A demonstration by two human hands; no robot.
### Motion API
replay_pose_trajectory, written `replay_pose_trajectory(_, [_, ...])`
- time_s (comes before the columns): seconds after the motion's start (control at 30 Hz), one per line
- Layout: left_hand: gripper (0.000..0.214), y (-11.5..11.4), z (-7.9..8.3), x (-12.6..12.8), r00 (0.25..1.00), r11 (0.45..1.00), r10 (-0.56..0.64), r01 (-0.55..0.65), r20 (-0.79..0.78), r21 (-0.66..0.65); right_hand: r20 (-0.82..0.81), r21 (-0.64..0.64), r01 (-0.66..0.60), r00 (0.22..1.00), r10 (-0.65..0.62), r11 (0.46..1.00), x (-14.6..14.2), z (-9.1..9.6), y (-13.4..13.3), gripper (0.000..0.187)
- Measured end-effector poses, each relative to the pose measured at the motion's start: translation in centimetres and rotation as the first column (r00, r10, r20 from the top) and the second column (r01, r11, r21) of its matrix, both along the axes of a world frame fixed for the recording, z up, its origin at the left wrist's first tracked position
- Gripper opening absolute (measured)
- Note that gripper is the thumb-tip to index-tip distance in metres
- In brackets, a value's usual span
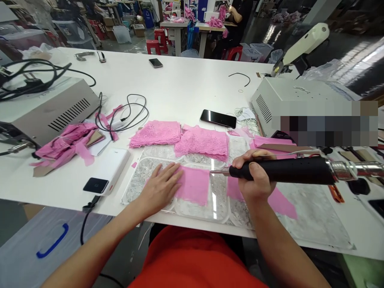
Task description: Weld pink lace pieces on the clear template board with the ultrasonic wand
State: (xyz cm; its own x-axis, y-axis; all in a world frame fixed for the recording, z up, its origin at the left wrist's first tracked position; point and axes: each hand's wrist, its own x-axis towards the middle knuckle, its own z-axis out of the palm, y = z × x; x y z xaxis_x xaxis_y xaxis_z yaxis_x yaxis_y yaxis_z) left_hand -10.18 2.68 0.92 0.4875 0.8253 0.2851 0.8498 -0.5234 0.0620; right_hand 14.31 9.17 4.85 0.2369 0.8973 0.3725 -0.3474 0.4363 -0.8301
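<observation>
My left hand lies flat with its fingers stretched out, pressing the left side of a small pink fabric piece. That piece rests on a clear plastic board with a mottled grey surface. In my right hand is a thick black-handled tool that looks like an ultrasonic cutter, held nearly level. Its tapered metal tip points left and meets or nearly meets the fabric's upper right edge. More pink fabric lies under and beside my right wrist. Behind the board sit two stacks of pink lace.
Grey metal boxes stand left and right. A black phone lies behind the lace. On the left are a white power bank, bundled pink strips and a looped black cable. A co-worker sits beyond.
</observation>
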Motion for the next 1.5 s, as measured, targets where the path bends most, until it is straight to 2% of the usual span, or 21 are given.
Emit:
replay_pose_trajectory(0.1, [0.038, 0.0, -0.1, -0.5, 1.000, 1.000, 0.002, -0.002, 0.008, -0.029, -0.005, 0.002, -0.022, 1.000, 0.022, 1.000, 0.1, 0.0, 0.0, 0.017])
replay_pose_trajectory(0.23, [0.038, -0.4, 0.4, 0.2, 1.000, 1.000, -0.003, 0.004, 0.024, -0.020, -0.022, 0.019, -0.062, 0.998, 0.063, 0.998, 0.5, -0.1, -0.2, 0.015])
replay_pose_trajectory(0.43, [0.039, -2.3, 0.5, 3.1, 0.981, 0.982, -0.187, 0.189, 0.044, -0.025, -0.040, 0.009, -0.060, 0.997, 0.060, 0.998, 0.3, -0.1, -0.2, 0.017])
replay_pose_trajectory(0.57, [0.039, -3.1, 0.2, 4.4, 0.969, 0.968, -0.239, 0.243, 0.068, -0.059, -0.033, 0.012, -0.049, 0.998, 0.049, 0.999, -0.2, -0.2, -0.2, 0.016])
replay_pose_trajectory(0.93, [0.039, -3.6, -0.1, 4.3, 0.947, 0.948, -0.303, 0.311, 0.106, -0.070, -0.004, -0.011, -0.006, 1.000, 0.006, 1.000, -0.1, -0.2, -0.2, 0.016])
replay_pose_trajectory(1.17, [0.038, -3.9, -0.1, 4.4, 0.930, 0.935, -0.346, 0.352, 0.123, -0.033, -0.013, -0.006, -0.104, 0.994, 0.104, 0.995, 0.5, 0.3, -1.0, 0.016])
replay_pose_trajectory(1.5, [0.038, -4.1, -0.2, 4.3, 0.929, 0.936, -0.349, 0.351, 0.125, 0.002, 0.025, -0.008, -0.126, 0.992, 0.126, 0.992, 0.4, 0.2, -1.2, 0.015])
